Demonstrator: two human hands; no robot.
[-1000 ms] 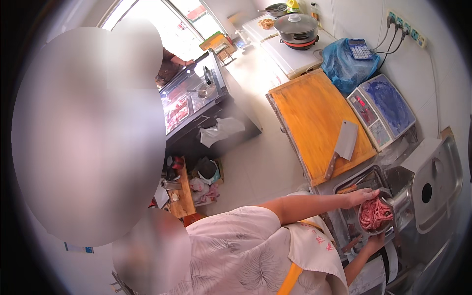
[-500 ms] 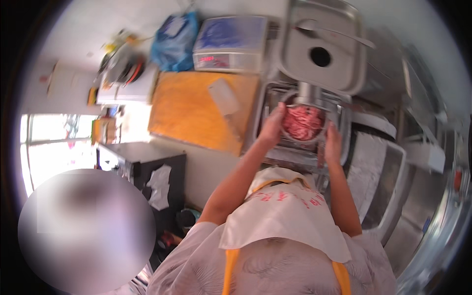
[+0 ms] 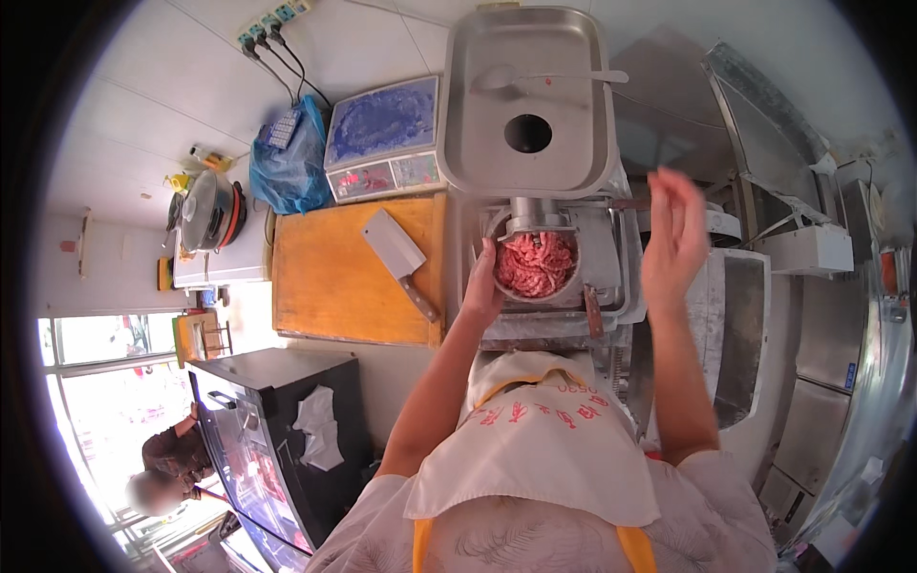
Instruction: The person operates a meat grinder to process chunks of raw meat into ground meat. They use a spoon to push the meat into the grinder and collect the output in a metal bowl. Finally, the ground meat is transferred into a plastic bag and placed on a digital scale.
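Pink minced meat (image 3: 537,267) fills a round metal bowl (image 3: 554,297) right under the outlet of a meat grinder (image 3: 535,210). Strands of meat hang at the outlet's face. My left hand (image 3: 484,288) grips the bowl's left side; some of its fingers are hidden. Off to the right, my right hand (image 3: 674,234) is raised and holds nothing, its fingers stretched and slightly apart. The bowl rests over a rectangular metal tray (image 3: 611,253). A wooden handle (image 3: 593,312) sticks out at that tray's front edge.
The grinder's feed pan (image 3: 468,158) carries a long spoon (image 3: 501,78). A cleaver (image 3: 394,244) lies on the wooden cutting board (image 3: 325,286), with a scale (image 3: 382,124) and blue bag (image 3: 291,162) behind. Another person (image 3: 177,458) is at the far left, beyond a dark cabinet (image 3: 277,368).
My right hand has let go of the bowl's right side and moved up and right. My left hand stays on the bowl. The view has shifted, and a person shows at the left.
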